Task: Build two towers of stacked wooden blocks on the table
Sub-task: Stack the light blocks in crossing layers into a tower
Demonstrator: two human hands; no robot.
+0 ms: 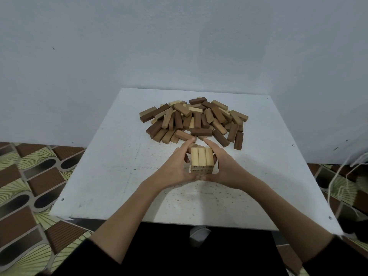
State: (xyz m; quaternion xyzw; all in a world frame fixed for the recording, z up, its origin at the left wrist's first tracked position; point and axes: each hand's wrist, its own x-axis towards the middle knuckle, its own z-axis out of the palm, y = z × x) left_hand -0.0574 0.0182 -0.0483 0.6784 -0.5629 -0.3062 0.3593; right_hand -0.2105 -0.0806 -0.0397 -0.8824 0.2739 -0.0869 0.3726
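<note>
I am cupping the short tower (202, 163) at mid-table (103, 176) with my left hand (176, 168) and right hand (225, 168), fingers straight against its sides; the loose pile of blocks (194, 121) is lying just behind, crowding my fingertips.

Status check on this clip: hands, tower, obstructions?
Left hand and right hand flank the light tower, squaring it. Second tower not begun. Loose block pile close behind.
</note>
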